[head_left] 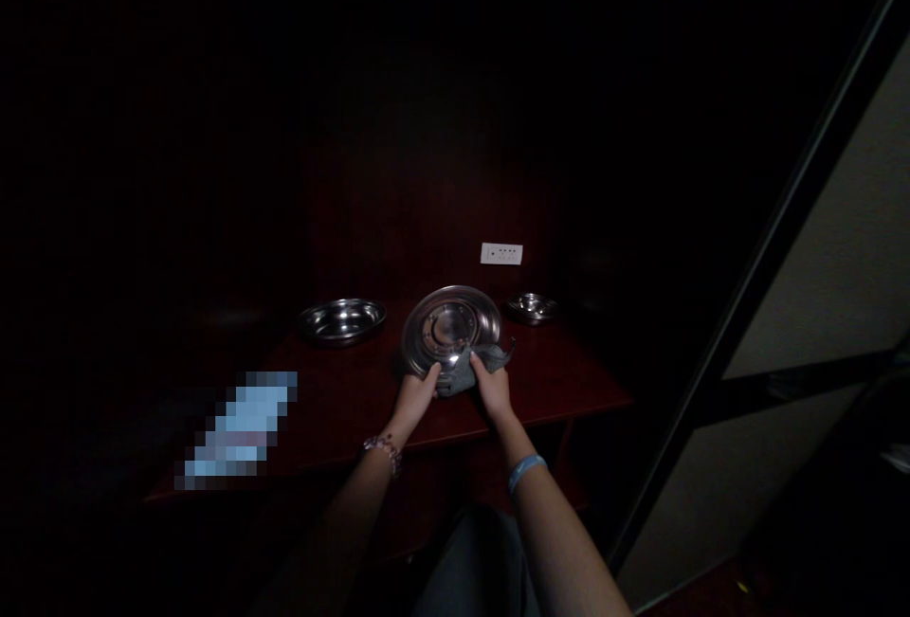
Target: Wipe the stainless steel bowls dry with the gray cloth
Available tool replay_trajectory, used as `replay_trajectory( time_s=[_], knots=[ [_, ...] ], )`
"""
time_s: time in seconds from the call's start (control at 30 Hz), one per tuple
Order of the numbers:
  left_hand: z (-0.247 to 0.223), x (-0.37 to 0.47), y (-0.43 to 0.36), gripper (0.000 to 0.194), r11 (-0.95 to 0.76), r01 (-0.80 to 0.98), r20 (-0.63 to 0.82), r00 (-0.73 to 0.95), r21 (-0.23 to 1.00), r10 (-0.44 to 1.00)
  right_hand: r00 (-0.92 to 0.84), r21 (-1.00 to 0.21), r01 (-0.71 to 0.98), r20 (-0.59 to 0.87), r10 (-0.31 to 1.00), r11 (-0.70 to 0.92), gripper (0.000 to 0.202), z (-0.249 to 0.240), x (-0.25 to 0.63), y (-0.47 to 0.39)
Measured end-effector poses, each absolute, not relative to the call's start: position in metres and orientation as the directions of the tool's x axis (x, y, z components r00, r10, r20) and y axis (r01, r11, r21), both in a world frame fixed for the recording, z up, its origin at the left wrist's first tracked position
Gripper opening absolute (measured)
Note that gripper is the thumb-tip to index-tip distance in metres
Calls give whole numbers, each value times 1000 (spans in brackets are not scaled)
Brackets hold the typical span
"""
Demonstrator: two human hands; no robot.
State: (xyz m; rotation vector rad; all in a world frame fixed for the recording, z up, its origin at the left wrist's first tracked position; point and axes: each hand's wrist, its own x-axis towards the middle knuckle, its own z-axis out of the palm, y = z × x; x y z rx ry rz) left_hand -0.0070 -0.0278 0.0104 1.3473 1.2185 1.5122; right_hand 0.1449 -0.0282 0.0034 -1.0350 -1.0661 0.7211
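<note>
Two hands on steel plate, tilted at near tabletop edge: my left hand grips rim, right hand pinches grey cloth against it. Risk: slick rim slips, plate clatters down.

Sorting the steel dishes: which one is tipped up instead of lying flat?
The middle steel plate, held tilted by both hands with a grey cloth; the left bowl and small right dish lie flat.

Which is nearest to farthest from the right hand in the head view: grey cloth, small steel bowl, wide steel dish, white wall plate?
From the right hand:
1. grey cloth, under its fingers, against the tilted plate.
2. small steel bowl, back right on the table.
3. white wall plate, behind, on the wall.
4. wide steel dish, far left.
</note>
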Motion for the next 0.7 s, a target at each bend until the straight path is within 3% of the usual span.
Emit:
replay_trajectory(
  time_s=[0.7],
  knots=[
    [7,-8,-23,18,-275,38,277,-129,961,952,348,-924,-10,355,868,382,43,3,144,-28]
  ],
)
